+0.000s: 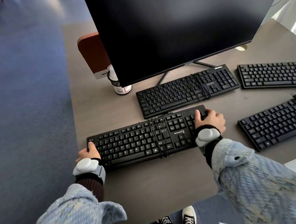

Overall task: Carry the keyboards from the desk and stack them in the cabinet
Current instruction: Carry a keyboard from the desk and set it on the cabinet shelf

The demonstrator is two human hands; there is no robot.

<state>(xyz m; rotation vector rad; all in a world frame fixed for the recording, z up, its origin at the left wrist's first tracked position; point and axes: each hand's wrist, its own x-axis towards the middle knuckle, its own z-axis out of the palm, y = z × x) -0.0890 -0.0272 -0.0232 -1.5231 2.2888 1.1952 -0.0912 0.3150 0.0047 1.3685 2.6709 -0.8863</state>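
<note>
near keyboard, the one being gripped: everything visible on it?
Near keyboard: black full-size, plastic-looking, white legends, "Great Wall" mark by the arrow keys. Its cable is wrapped around the middle. It lies flat near the desk front edge, angled slightly. Left hand grips its left end, right hand its right end.

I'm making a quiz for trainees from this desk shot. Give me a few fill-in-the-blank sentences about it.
1. The desk holds ____ black keyboards.
2. The left hand and right hand grip the ends of the ____ keyboard.
3. A cable is wrapped around the Philips keyboard, which lies just in front of the ____.

Missing words: four; Great Wall; monitor
</note>
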